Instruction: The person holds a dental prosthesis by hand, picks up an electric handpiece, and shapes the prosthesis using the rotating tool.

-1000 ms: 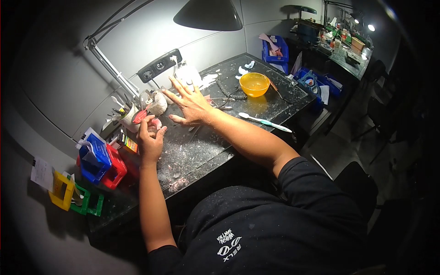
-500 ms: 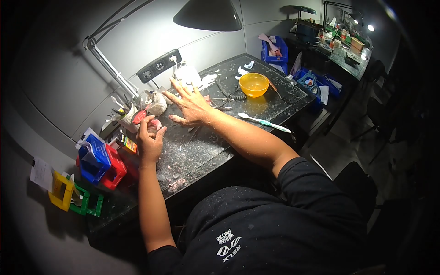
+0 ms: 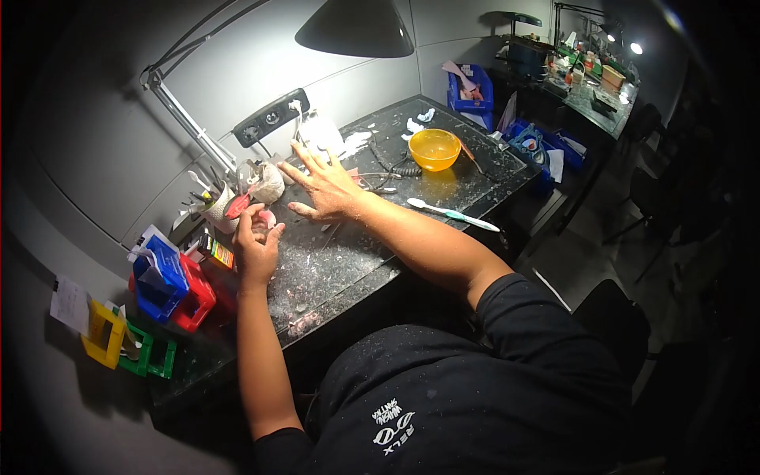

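Note:
My left hand (image 3: 257, 247) is raised over the left part of the dusty black workbench, its fingers curled around a small pink piece (image 3: 268, 220) whose shape is partly hidden. Just beyond the fingertips is a red item (image 3: 237, 207) by a white textured cup (image 3: 217, 210) of tools. My right hand (image 3: 328, 188) reaches across the bench with its fingers spread and nothing in its grasp. Beside its fingertips sits a whitish, plaster-like lump (image 3: 267, 184). To the right of that hand are a yellow bowl (image 3: 435, 150) and a white-and-green toothbrush (image 3: 453, 214).
A desk lamp (image 3: 356, 30) hangs over the bench, with a power strip (image 3: 271, 118) on the wall. Blue (image 3: 161, 273), red (image 3: 195, 293), yellow (image 3: 104, 336) and green bins (image 3: 163, 356) stand at the left. Another cluttered bench (image 3: 598, 111) is at the back right.
The whole view has shifted slightly left. Both hands keep nearly the same pose, the left closed around the pink piece and the right spread.

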